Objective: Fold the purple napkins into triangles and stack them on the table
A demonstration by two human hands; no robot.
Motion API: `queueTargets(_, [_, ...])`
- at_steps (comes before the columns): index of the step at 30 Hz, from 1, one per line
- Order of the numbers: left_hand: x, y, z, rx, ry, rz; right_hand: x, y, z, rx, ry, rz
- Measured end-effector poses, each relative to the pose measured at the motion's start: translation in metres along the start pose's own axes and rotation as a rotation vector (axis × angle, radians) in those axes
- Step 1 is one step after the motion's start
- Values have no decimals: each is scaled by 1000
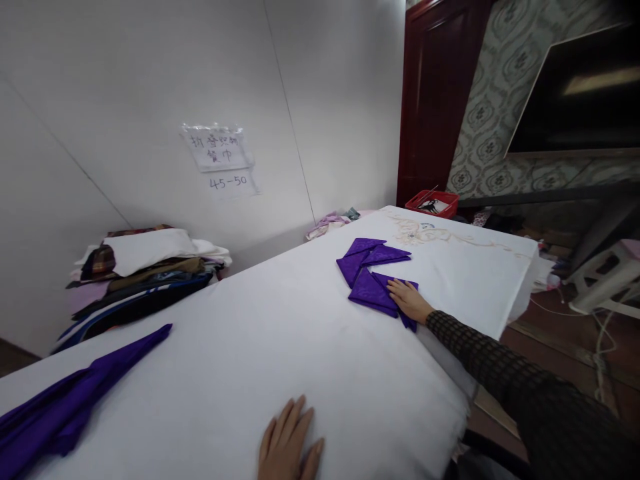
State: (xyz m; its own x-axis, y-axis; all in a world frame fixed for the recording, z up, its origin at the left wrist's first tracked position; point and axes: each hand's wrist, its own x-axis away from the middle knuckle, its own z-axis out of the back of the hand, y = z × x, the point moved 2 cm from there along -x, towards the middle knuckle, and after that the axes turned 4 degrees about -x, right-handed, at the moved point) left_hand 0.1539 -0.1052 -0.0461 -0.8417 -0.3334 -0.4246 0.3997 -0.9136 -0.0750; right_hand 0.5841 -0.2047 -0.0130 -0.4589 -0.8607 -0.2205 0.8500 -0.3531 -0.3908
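Handwriting on the far white wall (330,87), left of centre
The upper sheet (219,159) reads "折叠织物 餐巾"; the lower sheet (235,192) reads "45-50".

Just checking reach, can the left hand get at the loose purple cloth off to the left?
Probably yes: the left hand seemingly rests empty on the white tablecloth, and no object shows between it and the loose purple cloth.

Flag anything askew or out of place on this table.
The loose purple cloth at far left stands out mildly: it lies rumpled, while the folded purple pieces under and beside the right hand have crisp edges. No spill shows.
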Motion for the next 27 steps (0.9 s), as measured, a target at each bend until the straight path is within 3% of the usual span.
queueTargets(4, [0, 4, -1, 28, 31, 79, 16, -11, 0, 1, 62, -40])
queueTargets(11, [0, -3, -3, -3, 43, -40, 30, -25, -10, 54, -14, -86])
queueTargets(20, [1, 7, -3, 30, 1, 70, 41, -44, 1, 148, 34, -142])
queueTargets(27, [0, 1, -3, 81, -29, 30, 43, -44, -8, 166, -91, -194])
